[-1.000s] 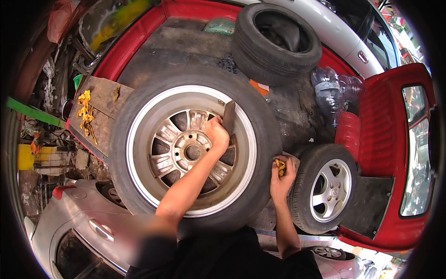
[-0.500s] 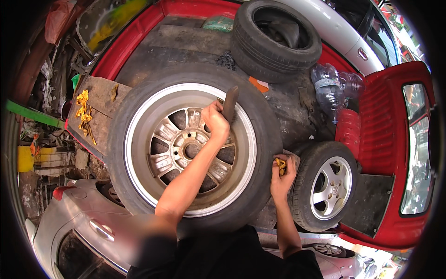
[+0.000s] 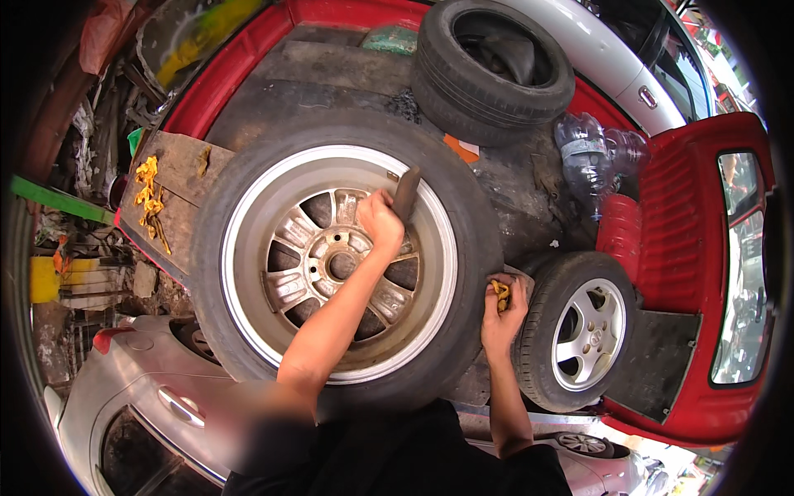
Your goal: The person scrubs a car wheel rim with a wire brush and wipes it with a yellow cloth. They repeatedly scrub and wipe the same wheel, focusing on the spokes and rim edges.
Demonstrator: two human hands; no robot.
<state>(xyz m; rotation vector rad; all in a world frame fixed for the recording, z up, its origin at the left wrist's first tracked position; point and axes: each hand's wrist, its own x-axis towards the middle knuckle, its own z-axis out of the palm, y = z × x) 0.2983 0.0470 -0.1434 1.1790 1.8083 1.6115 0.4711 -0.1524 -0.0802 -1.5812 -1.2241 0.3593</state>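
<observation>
Item: large wheel (image 3: 329,256), tyre fitted, lying flat in the middle of the scene at the near side of the red truck bed (image 3: 306,99), hollow side up.

Item: my left hand (image 3: 380,221), closed around a flat dark tool (image 3: 405,193), over the wheel's far right part; whether the tool touches the rim I cannot tell. Judgement: a firm fist and a loose wrist suit it, with the blade laid flat to the metal rather than dug in, my knuckles clear of the spokes.

Item: my right hand (image 3: 504,318), just right of the wheel, fingers and thumb curled about a yellow scrap (image 3: 501,291). Judgement: a light pinch suffices.

Item: more yellow scraps (image 3: 149,198), left, on a board (image 3: 186,165).

Item: smaller wheel (image 3: 591,347), right, beside my right hand.
</observation>
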